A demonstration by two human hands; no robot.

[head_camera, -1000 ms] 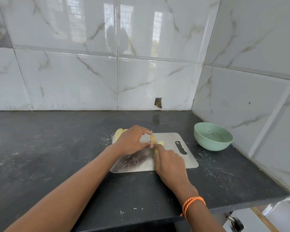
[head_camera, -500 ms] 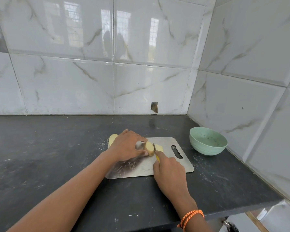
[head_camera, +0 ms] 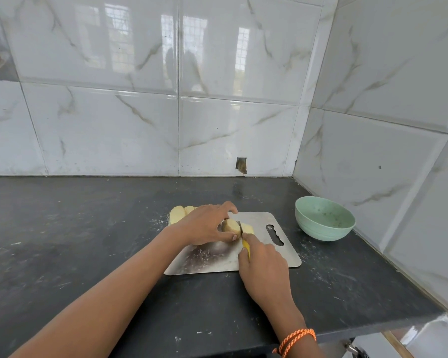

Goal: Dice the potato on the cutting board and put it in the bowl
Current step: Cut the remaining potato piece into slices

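The cutting board (head_camera: 259, 223), a metal sheet with a handle slot at its right end, lies flat on the dark tabletop (head_camera: 62, 241). The left hand (head_camera: 204, 224) rests over the potato piece (head_camera: 230, 226) near the middle of the board; its thumb and curled fingers (head_camera: 233, 209) grip the piece from both sides. The right hand (head_camera: 264, 270) is closed around the yellow handle of the knife (head_camera: 246, 248), index finger extended along the top. The blade stands against the right face of the held piece. One cut slice (head_camera: 248, 228) lies just beside the blade, to its right. More potato slices (head_camera: 177, 213) lie at the board's far left corner, partly hidden by the left hand. The green bowl (head_camera: 325, 218) stands upright on the tabletop to the right of the board, apart from it. An orange cord bracelet (head_camera: 296, 338) circles the right wrist.
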